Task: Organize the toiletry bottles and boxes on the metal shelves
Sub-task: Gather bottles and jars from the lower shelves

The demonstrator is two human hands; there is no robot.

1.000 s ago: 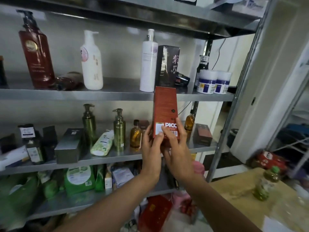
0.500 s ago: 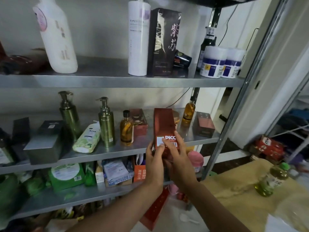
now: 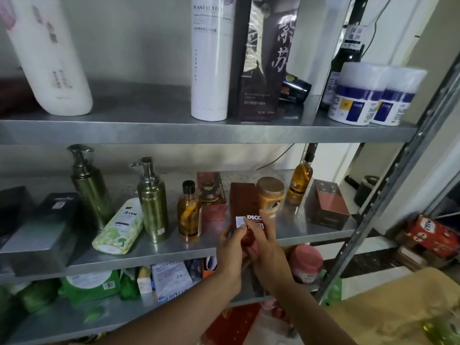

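Gripping the tall red PICC box (image 3: 242, 206) at its lower end, the left hand (image 3: 232, 249) and the right hand (image 3: 266, 247) curl their fingers round it from either side. It stands upright over the front of the middle metal shelf (image 3: 311, 234), between the amber bottle (image 3: 188, 216) and the gold-lidded jar (image 3: 270, 195); the hands hide its base.
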